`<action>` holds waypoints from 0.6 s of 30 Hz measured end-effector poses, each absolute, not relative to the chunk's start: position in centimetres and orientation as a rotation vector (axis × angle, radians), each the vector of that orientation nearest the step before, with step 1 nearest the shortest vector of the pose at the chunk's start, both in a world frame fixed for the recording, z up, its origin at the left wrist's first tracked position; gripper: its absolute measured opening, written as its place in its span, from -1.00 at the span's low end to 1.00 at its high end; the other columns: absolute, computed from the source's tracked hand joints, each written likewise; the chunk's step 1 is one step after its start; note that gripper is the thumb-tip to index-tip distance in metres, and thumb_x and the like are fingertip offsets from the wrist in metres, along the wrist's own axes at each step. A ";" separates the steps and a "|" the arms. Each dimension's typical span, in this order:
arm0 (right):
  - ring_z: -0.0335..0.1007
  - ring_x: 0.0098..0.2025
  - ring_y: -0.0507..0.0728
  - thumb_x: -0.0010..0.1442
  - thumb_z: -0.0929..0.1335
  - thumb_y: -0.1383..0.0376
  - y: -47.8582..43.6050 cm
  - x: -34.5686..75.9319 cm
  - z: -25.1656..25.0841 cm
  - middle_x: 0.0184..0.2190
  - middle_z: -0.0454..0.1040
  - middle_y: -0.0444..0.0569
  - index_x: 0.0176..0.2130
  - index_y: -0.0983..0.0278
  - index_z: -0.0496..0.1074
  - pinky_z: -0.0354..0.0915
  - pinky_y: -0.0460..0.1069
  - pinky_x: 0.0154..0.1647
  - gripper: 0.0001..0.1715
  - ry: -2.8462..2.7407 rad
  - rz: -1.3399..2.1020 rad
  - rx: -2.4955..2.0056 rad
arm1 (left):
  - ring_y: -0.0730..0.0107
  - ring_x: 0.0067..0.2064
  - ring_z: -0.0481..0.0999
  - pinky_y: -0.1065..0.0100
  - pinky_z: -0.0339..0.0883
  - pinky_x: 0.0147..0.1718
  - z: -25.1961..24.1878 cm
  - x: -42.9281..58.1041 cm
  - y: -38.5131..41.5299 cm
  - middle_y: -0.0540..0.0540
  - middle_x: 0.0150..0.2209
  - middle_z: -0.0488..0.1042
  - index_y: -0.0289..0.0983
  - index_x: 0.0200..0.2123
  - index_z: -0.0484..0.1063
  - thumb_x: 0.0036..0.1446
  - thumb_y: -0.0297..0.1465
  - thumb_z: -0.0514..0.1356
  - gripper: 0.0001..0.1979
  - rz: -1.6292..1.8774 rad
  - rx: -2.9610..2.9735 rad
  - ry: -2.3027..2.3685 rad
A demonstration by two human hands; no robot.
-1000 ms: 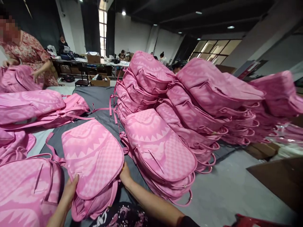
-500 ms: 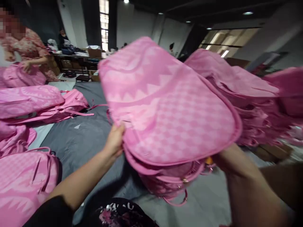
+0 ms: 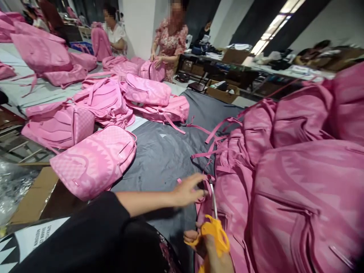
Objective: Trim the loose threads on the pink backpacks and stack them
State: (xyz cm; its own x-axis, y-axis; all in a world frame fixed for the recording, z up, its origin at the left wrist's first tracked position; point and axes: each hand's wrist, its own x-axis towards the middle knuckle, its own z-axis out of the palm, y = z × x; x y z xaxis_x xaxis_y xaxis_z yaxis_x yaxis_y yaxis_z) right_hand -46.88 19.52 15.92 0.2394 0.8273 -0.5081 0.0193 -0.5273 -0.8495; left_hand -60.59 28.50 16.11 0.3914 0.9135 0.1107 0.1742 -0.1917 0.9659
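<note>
My right hand (image 3: 217, 256), low in the middle of the view, grips a pair of yellow-handled scissors (image 3: 214, 231). The blades point away from me, beside the pink straps of a stacked backpack. My left hand (image 3: 187, 191) reaches in from the left with fingers stretched and apart, next to the blade tips and a thin pink strap (image 3: 207, 178). Whether its fingertips touch that strap I cannot tell. A large pink backpack (image 3: 307, 197) with a zigzag print and zipped pocket fills the right side, lying against a row of similar backpacks (image 3: 258, 121).
A pink backpack (image 3: 99, 159) lies on the table's left, with more backpacks (image 3: 99, 98) behind it. Grey cloth (image 3: 159, 151) covers the middle. An open cardboard box (image 3: 40, 193) stands lower left. A co-worker in a floral top (image 3: 170, 41) handles a bag across the table.
My view has swung left. The backpack I was holding up in both hands is no longer lifted. My left hand is now at the straps, and the scissors in my right hand show plainly.
</note>
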 end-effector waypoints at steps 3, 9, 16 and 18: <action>0.59 -0.32 0.39 -0.24 0.49 -0.23 17.4 -48.8 15.0 -0.42 0.59 0.08 -0.20 0.10 0.47 0.51 0.24 -0.37 -0.31 -0.683 1.470 -1.733 | -0.07 0.45 -0.26 -0.11 -0.20 0.35 12.6 -73.2 28.7 -0.36 0.44 -0.19 -0.31 0.39 0.00 0.17 -0.22 0.24 -0.19 0.663 1.751 1.843; 0.59 -0.23 0.26 -0.35 0.59 -0.06 20.0 -54.6 11.8 -0.27 0.63 0.03 -0.16 0.20 0.46 0.49 0.02 -0.26 -0.22 -0.742 1.720 -1.628 | -0.31 0.41 -0.14 -0.20 -0.11 0.27 6.7 -86.2 29.8 -0.61 0.40 -0.19 -0.39 0.41 -0.15 0.07 -0.25 0.33 0.00 -0.172 1.590 2.510; 0.57 -0.32 0.26 -0.37 0.54 -0.16 20.9 -55.1 9.7 -0.39 0.62 -0.03 -0.35 0.16 0.51 0.38 0.00 -0.48 -0.36 -0.768 1.714 -1.725 | 0.02 0.10 0.45 0.19 0.33 -0.03 5.8 -87.2 32.7 -0.55 0.12 0.34 -0.46 0.31 0.13 0.31 -0.44 -0.03 -0.48 -0.137 1.628 2.427; 0.58 -0.30 0.29 -0.43 0.54 -0.20 20.5 -54.1 9.2 -0.41 0.61 -0.03 -0.38 0.13 0.51 0.37 0.02 -0.50 -0.34 -0.663 1.669 -1.792 | -0.03 0.28 0.23 0.12 0.24 0.11 7.1 -85.4 33.7 -0.53 0.29 0.12 -0.36 0.39 -0.06 0.33 -0.29 0.00 -0.36 -0.038 1.750 2.477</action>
State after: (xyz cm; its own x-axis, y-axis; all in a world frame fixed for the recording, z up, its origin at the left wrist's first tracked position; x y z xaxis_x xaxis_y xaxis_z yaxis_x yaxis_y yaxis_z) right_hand -54.07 20.47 9.22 0.0867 0.7106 -0.6982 -0.0378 -0.6980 -0.7151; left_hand -85.38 33.66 7.09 -0.3303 0.9383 -0.1025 0.9410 0.3359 0.0421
